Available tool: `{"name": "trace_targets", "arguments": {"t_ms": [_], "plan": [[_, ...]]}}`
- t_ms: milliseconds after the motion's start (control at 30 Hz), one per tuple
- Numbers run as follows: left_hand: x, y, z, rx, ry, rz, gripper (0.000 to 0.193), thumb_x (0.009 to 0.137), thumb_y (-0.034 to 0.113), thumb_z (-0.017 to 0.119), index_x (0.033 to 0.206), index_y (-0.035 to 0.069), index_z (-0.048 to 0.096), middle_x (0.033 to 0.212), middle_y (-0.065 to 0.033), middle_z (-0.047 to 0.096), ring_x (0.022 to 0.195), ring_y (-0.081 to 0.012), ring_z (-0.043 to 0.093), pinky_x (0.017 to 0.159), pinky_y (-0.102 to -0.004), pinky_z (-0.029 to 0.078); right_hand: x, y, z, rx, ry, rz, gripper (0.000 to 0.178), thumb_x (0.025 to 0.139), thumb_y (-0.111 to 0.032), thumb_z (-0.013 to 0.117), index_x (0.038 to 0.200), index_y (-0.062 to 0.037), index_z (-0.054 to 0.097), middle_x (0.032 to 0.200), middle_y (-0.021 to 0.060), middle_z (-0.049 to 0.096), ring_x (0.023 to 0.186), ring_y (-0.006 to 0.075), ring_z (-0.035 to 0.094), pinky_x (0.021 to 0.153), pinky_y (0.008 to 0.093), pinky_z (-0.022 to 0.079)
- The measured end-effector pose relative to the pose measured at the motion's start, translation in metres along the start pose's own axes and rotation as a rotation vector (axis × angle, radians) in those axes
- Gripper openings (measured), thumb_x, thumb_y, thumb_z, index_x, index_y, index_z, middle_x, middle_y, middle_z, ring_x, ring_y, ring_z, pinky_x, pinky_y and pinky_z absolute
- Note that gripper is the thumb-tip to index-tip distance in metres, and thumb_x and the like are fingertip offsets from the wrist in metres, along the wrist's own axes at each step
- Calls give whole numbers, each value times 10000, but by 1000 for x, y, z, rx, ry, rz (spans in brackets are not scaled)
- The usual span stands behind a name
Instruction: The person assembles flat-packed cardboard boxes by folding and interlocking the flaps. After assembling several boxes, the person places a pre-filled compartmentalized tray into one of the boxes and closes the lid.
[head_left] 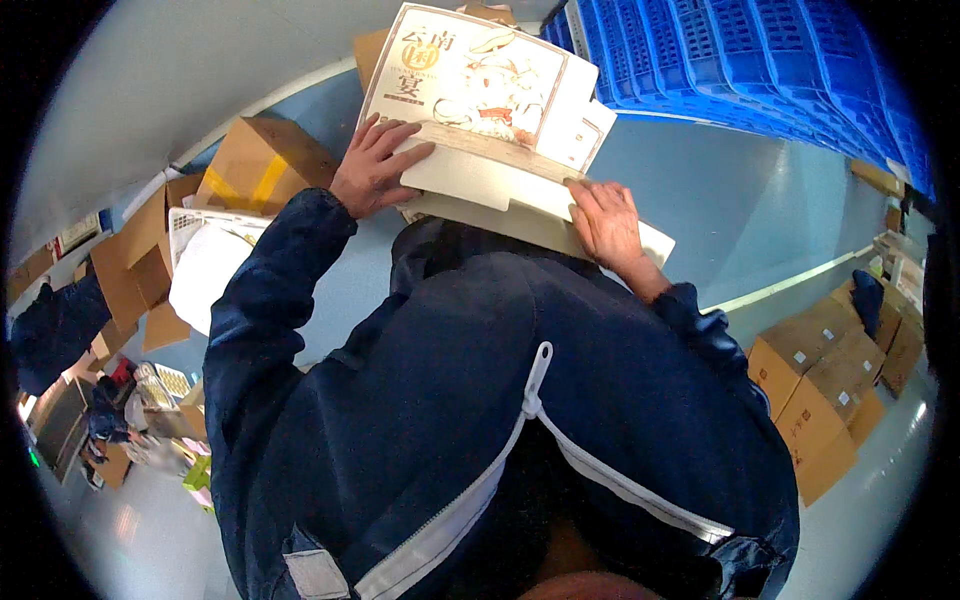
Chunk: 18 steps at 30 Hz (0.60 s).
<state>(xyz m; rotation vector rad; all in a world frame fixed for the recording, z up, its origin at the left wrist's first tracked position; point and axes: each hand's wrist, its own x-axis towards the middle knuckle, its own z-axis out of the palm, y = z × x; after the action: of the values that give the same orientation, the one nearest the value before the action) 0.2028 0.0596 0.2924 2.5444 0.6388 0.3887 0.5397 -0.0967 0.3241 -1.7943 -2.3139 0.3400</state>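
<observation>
One carton [480, 85] lay at twelve o'clock, left hand [375, 172] fingers [395, 138] spread, right hand [608, 222] fingers together, any pinch untellable; uneven pressure risked creasing the flap [470, 180].

Printed white carton [512, 105]: large dark characters at upper left, one in a gold disc [421, 58]; small dark band [403, 99] beneath. Side flap [580, 140]: small print, illegible. Brown boxes [830, 375], right: dark side marks and white labels [800, 357], too small to read.
</observation>
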Motion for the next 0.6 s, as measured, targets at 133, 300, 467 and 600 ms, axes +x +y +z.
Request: {"name": "trace_targets", "arguments": {"t_ms": [133,300,467,600], "plan": [[28,-8,-5,131,-59,-38,643,713,420,665,1294,230,466,1325,-89,407,1231,-314,362,1087,-509,169,32,35,14,-31,102,4,247,810,-190,530,1010,-52,571,825,109,563,786,269,536,747,396,386],[69,-3,-10,182,-300,-118,571,850,512,491,1318,192,427,1198,-107,538,1175,-292,441,1041,-502,234,37,47,11,-80,122,10,132,815,-193,522,853,-70,553,745,83,507,750,257,507,688,384,379],[95,-7,11,134,-432,-134,599,800,501,563,1266,139,465,1164,-117,559,1089,-299,514,965,-460,339,41,46,15,-47,129,20,136,824,-196,522,865,-70,549,757,80,503,758,256,503,690,388,379],[107,-7,5,104,-510,-200,592,768,502,602,1206,117,504,1111,-137,593,1032,-314,553,907,-422,400,53,55,18,-53,190,40,201,829,-238,537,743,-69,602,687,85,550,718,253,538,675,387,415]]}}
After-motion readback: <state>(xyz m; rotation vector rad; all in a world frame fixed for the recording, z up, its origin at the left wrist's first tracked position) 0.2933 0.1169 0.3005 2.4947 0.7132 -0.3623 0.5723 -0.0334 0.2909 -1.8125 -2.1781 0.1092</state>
